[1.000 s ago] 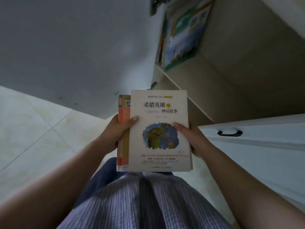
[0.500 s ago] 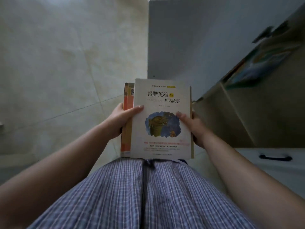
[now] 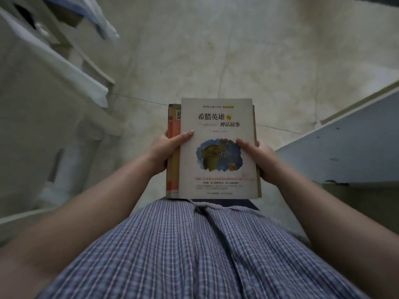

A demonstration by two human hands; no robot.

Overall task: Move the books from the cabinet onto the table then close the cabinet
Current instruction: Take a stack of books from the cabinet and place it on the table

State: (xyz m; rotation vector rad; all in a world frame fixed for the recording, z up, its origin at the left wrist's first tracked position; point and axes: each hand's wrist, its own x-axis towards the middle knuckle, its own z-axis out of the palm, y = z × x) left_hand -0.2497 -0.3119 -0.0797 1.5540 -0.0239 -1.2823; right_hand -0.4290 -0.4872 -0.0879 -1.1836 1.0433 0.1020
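Note:
I hold a small stack of books [image 3: 218,117] flat in front of my waist. The top one has a white cover with Chinese lettering and a blue and gold picture. An orange book [image 3: 173,130] sticks out from under it on the left. My left hand [image 3: 166,151] grips the stack's left edge, thumb on the white cover. My right hand [image 3: 259,157] grips the right edge, thumb on the picture. The open cabinet door [image 3: 343,152], pale grey, stands at the right. The cabinet's shelves are out of view.
Pale tiled floor [image 3: 248,57] spreads ahead. At the upper left stands light-coloured furniture [image 3: 71,67] with white and blue cloth [image 3: 101,22] hanging over it. My checked shirt [image 3: 194,251] fills the bottom of the view.
My view has swung left, away from the cabinet: the shelves with books have gone out of sight and the furniture at the left has come in. Both hands keep the same grip on the stack.

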